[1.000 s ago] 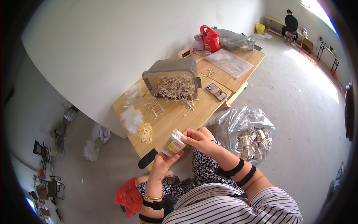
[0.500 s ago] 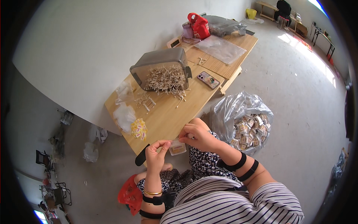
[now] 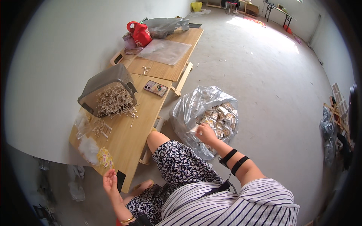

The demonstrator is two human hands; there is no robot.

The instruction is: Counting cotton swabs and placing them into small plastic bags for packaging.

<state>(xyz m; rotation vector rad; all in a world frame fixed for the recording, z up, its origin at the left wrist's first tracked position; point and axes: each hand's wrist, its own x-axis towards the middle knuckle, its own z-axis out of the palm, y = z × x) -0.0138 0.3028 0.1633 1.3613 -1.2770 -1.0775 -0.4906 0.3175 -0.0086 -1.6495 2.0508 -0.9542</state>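
Note:
Over the near rim of a grey plastic bag, my right hand grips a small clear packet, somewhat blurred. Several small filled packs lie heaped inside that bag on the floor. My left hand is raised at the table's near corner with its fingers loosely apart and nothing seen in them. Just beyond its fingertips is a spread of small yellow and white cards. White thin plastic bags lie beside the cards.
A grey plastic bin lies on its side on the wooden table, cotton swabs spilling out. Behind are a phone, a flat clear plastic sheet and a red bag. A wall stands at the left.
My right hand has carried the packet from in front of my lap to the floor bag. My left hand has let go of it and moved left, toward the cards. The view has turned right.

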